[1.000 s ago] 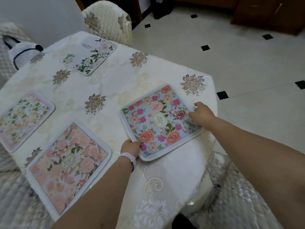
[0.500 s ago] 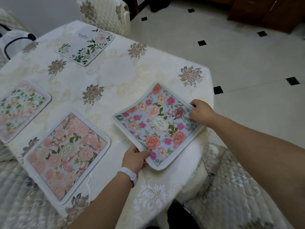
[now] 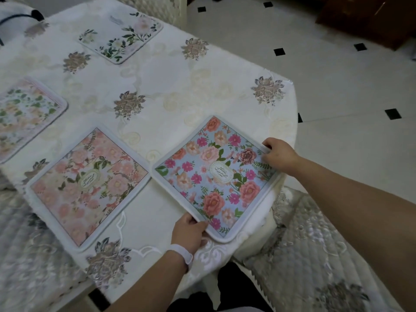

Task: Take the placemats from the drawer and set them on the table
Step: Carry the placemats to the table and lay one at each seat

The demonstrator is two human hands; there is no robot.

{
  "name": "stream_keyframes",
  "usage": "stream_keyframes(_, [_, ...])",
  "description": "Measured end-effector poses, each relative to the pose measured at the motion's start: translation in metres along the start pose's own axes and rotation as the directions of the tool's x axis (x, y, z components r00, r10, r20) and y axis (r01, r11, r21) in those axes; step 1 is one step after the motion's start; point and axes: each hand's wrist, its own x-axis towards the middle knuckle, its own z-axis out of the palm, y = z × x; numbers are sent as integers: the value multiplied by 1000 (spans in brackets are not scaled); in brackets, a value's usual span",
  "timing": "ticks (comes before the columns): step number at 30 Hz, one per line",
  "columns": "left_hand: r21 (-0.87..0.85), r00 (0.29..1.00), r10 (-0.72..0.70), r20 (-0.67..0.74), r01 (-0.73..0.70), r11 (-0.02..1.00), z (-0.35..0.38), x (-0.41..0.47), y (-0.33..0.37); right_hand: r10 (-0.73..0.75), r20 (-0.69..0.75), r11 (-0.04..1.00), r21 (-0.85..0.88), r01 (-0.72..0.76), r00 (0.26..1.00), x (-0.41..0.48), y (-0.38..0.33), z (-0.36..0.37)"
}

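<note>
A blue floral placemat (image 3: 216, 174) lies turned like a diamond near the table's right front corner. My left hand (image 3: 189, 231) pinches its near edge, thumb on top. My right hand (image 3: 280, 155) grips its right corner. A pink floral placemat (image 3: 90, 185) lies flat just to its left, the corners almost touching. A pale green-and-pink placemat (image 3: 24, 113) sits at the left edge of the view. A white placemat with green leaves (image 3: 122, 39) lies at the far side. The table (image 3: 175, 86) wears a cream embroidered cloth.
Padded chairs stand close by: one at the lower right (image 3: 315, 255), one at the lower left (image 3: 27, 255), one behind the table (image 3: 157, 7). A white bag with dark trim (image 3: 18, 14) sits at the far left. Tiled floor (image 3: 337, 86) lies to the right.
Both hands have turned the blue placemat and drawn it toward the table's front edge; its left corner now lies close to the pink placemat. The view has tilted downward.
</note>
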Motion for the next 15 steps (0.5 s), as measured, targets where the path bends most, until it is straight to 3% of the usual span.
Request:
stream_keyframes(3, [29,1000,-9,-6,9,1000,-2,4,-3,7,-8,999,-38,-7,1000,1,-1,2])
stream_keyframes(10, [319,1000,-10,25,2,948,-15,8,-5,26,-37,997,-71,-28,999,1,1,7])
stream_keyframes(13, [563,985,170,-12,-133,815,-31,5,-4,6,-88,997,-79,-13,996,1,3,10])
stream_keyframes(15, [617,948,319,-14,-243,749,-40,3,1,-55,-158,986,-163,29,986,0,3,15])
